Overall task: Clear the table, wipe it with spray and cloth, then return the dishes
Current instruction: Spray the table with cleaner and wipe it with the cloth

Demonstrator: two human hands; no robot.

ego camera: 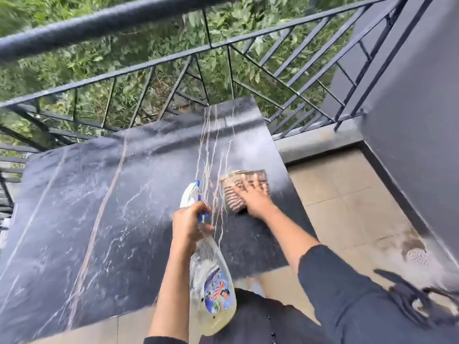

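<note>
Marbled table [99,194] holds cloth [230,198]; spray bottle [210,259] label [218,294] unreadable.

Black marble-patterned tabletop [87,219] with white and tan veins; brown-and-cream striped cloth [233,194]; clear spray bottle [211,276], white-and-blue nozzle, colourful label.

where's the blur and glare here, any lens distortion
Head view: motion blur smears the right hand on the cloth and the top rail; pale daylight sheen across the far half of the table; the wide lens bows the railing; the spray bottle is fairly sharp.
</note>
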